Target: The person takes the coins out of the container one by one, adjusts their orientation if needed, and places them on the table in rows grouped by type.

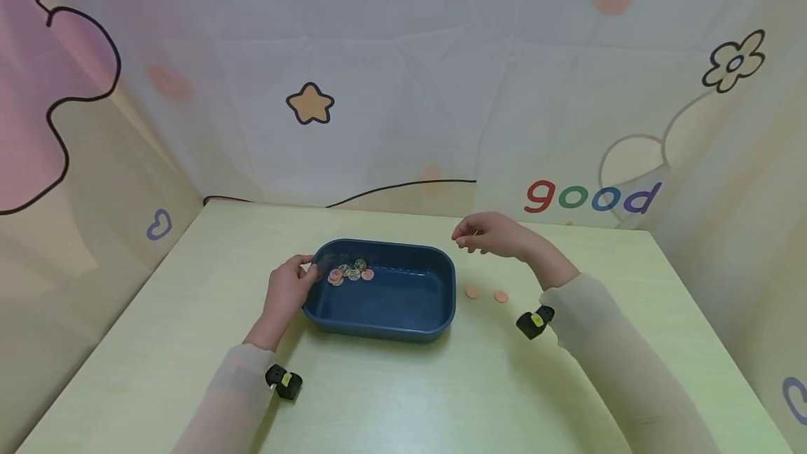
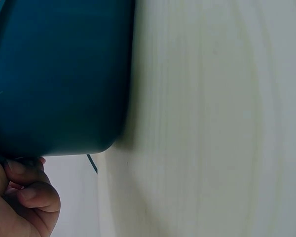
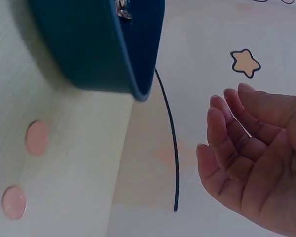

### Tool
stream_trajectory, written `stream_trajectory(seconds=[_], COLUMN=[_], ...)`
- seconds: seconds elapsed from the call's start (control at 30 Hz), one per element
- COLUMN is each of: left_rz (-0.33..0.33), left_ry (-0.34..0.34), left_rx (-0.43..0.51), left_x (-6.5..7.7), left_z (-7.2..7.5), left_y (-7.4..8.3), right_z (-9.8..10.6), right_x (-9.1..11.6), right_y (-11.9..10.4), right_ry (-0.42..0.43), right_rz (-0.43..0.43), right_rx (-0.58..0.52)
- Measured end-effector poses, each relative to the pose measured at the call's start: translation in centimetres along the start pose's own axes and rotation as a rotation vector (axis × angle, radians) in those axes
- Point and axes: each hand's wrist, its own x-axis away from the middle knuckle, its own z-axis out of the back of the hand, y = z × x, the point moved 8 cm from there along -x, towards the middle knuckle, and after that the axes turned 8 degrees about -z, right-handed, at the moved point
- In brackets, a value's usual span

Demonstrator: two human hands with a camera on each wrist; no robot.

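Note:
A dark blue rectangular basin (image 1: 387, 331) stands on the table with several small round discs (image 1: 368, 274) at its left end, some pinkish, others patterned. My left hand (image 1: 291, 289) grips the basin's left end, thumb at the rim; in the left wrist view curled fingers (image 2: 39, 197) touch its outer wall. Beyond the basin's right end, my right hand (image 1: 494, 235) is raised above the table. Its fingers (image 3: 219, 131) bend loosely in the right wrist view, and no held thing shows there. Two plain pinkish discs (image 1: 472, 292) lie on the table below that hand.
The pale wooden table (image 1: 378, 398) reaches back to a printed cloth (image 1: 391, 125) that hangs behind it and at both sides. A small black device (image 1: 535, 322) sits at the right cuff and another black device (image 1: 285, 382) at the left cuff.

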Motion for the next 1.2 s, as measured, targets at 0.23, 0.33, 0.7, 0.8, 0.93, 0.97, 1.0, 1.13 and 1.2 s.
stream_trajectory(seconds=[0.23, 0.33, 0.7, 0.8, 0.93, 0.97, 1.0, 1.13, 1.2], left_rz=[-0.003, -0.007, -0.006, -0.007, -0.008, -0.008, -0.005, -0.001, 0.002], left_ry=[-0.004, -0.004, -0.003, -0.003, -0.001, -0.002, -0.001, -0.002, -0.004], left_rx=[-0.005, -0.004, -0.004, -0.003, -0.001, -0.001, -0.001, -0.004, -0.003], left_x=[-0.1, -0.1, -0.2, -0.2, -0.2, -0.2, -0.2, -0.3, -0.2], left_z=[-0.1, -0.1, -0.1, -0.1, -0.1, -0.1, -0.1, 0.0, 0.0], left_y=[-0.2, -0.2, -0.3, -0.5, -0.5, -0.4, -0.4, -0.4, -0.4], right_z=[-1.5, -2.2, -5.7, -7.0, -8.5, -8.8, -9.1, -10.2, -10.7], right_x=[-1.9, -2.7, -6.0, -6.9, -7.8, -8.0, -8.2, -8.8, -9.1], right_y=[-3.8, -5.0, -8.3, -8.9, -9.8, -10.0, -10.3, -10.8, -10.9], right_ry=[-0.076, -0.09, -0.159, -0.193, -0.236, -0.243, -0.246, -0.248, -0.249], right_rz=[0.033, 0.045, 0.064, 0.079, 0.089, 0.09, 0.09, 0.086, 0.078], right_rx=[0.065, 0.078, 0.164, 0.177, 0.178, 0.181, 0.184, 0.206, 0.211])
